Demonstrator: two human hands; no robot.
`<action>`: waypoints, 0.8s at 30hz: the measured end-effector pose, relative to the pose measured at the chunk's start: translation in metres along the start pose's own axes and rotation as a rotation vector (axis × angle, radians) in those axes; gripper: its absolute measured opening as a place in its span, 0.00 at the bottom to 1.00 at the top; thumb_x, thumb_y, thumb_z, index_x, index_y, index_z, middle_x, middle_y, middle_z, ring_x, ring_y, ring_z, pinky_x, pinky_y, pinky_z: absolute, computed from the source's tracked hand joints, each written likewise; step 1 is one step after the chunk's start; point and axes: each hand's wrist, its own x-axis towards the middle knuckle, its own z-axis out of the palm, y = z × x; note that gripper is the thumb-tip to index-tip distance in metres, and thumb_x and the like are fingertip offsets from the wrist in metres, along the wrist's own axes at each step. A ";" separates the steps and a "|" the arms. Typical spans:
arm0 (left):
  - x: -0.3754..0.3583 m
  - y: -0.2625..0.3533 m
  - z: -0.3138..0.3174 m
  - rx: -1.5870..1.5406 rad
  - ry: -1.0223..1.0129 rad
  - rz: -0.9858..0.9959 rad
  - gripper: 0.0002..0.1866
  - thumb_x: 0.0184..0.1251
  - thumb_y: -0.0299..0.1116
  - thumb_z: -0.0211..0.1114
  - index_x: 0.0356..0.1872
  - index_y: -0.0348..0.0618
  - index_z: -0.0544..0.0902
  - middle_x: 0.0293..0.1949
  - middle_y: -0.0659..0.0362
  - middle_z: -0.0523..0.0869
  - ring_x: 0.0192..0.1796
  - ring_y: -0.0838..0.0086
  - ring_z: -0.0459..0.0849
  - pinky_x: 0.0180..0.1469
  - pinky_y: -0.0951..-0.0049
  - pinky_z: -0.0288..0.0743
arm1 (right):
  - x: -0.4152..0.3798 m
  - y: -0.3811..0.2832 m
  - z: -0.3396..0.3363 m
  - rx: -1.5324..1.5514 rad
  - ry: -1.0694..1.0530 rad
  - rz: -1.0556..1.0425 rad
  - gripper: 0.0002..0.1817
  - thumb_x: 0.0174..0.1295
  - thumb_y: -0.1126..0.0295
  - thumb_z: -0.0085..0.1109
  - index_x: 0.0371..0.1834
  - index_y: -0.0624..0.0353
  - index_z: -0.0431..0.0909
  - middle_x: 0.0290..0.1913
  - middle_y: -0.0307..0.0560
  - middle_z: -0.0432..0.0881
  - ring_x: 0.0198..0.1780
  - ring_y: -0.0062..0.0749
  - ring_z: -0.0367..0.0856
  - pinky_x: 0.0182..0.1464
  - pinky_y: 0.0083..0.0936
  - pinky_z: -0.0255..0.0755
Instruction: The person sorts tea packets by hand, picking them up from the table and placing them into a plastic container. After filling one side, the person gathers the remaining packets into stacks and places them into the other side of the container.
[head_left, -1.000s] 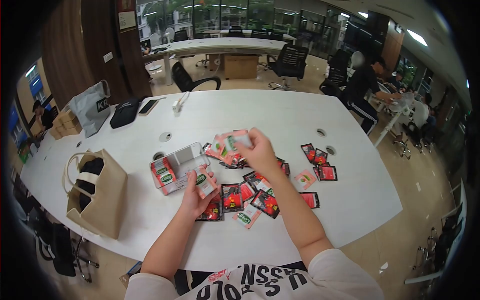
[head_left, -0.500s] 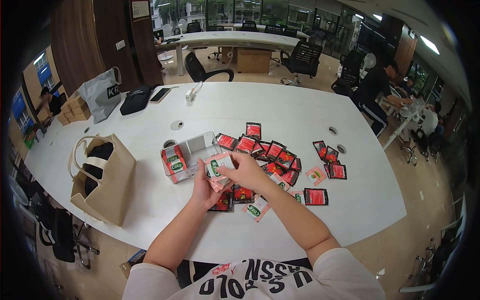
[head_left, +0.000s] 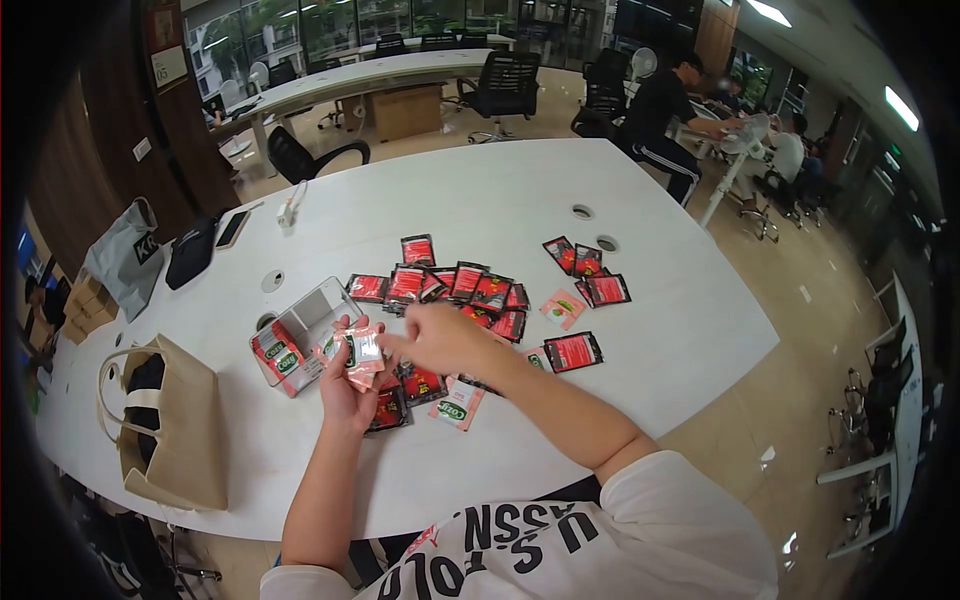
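Note:
Several pink-and-white Cozy sachets (head_left: 360,350) are stacked in my left hand (head_left: 350,392), whose fingers wrap round them. My right hand (head_left: 440,335) is just right of the stack, its fingers bent and apart, with nothing visible in it. Behind my left hand sits a clear compartment box (head_left: 335,303), and more Cozy sachets (head_left: 278,352) stand in its left part. Black-and-red sachets (head_left: 490,292) lie in a loose pile beyond my right hand. A pink Cozy sachet (head_left: 457,405) rests on the table below that hand.
A cream tote bag (head_left: 195,440) stands on the left of the white table (head_left: 640,400). Farther back are a grey bag (head_left: 125,260), a black pouch (head_left: 190,255), a phone (head_left: 233,229) and a charger (head_left: 287,214). Another person (head_left: 660,115) is beyond the far right corner.
My view has turned to the right. My right hand has come off the Cozy sachets and sits slightly to their right. My left hand still holds the stack.

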 end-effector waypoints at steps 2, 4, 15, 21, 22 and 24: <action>0.001 -0.001 0.002 -0.039 0.018 -0.040 0.25 0.88 0.38 0.47 0.81 0.56 0.64 0.79 0.60 0.72 0.80 0.60 0.71 0.74 0.36 0.74 | -0.005 0.042 -0.023 -0.053 0.087 -0.035 0.30 0.63 0.39 0.69 0.40 0.60 0.86 0.41 0.59 0.89 0.44 0.54 0.88 0.47 0.46 0.80; 0.001 -0.003 0.000 -0.054 0.041 -0.058 0.25 0.86 0.35 0.49 0.79 0.55 0.66 0.75 0.58 0.76 0.79 0.59 0.73 0.73 0.33 0.74 | -0.020 0.086 -0.062 -0.127 0.139 -0.007 0.16 0.63 0.58 0.73 0.45 0.58 0.88 0.45 0.54 0.89 0.52 0.52 0.86 0.54 0.45 0.80; 0.000 -0.010 -0.013 -0.129 -0.130 -0.335 0.29 0.75 0.47 0.60 0.69 0.39 0.71 0.48 0.58 0.82 0.53 0.68 0.85 0.67 0.39 0.80 | -0.054 0.217 -0.105 -0.505 0.098 -0.001 0.22 0.65 0.55 0.73 0.60 0.52 0.88 0.59 0.48 0.86 0.65 0.46 0.77 0.69 0.43 0.71; -0.011 -0.003 0.007 -0.053 -0.142 -0.312 0.32 0.71 0.42 0.54 0.75 0.45 0.68 0.51 0.56 0.83 0.49 0.70 0.85 0.65 0.43 0.83 | -0.033 0.220 -0.090 -0.549 0.182 0.025 0.21 0.70 0.48 0.66 0.42 0.55 0.93 0.37 0.52 0.89 0.51 0.48 0.86 0.64 0.49 0.74; -0.011 -0.003 0.008 -0.043 -0.121 -0.316 0.33 0.70 0.41 0.54 0.76 0.46 0.68 0.51 0.56 0.83 0.49 0.70 0.85 0.65 0.43 0.82 | -0.033 0.225 -0.085 -0.527 0.237 0.031 0.20 0.70 0.49 0.66 0.41 0.56 0.92 0.35 0.53 0.88 0.49 0.49 0.86 0.62 0.49 0.75; -0.010 -0.004 0.009 -0.030 -0.094 -0.317 0.34 0.69 0.41 0.54 0.77 0.48 0.67 0.52 0.56 0.83 0.48 0.70 0.85 0.65 0.44 0.82 | -0.034 0.220 -0.081 -0.483 0.346 0.040 0.19 0.69 0.51 0.66 0.40 0.58 0.92 0.32 0.54 0.87 0.44 0.51 0.87 0.57 0.48 0.78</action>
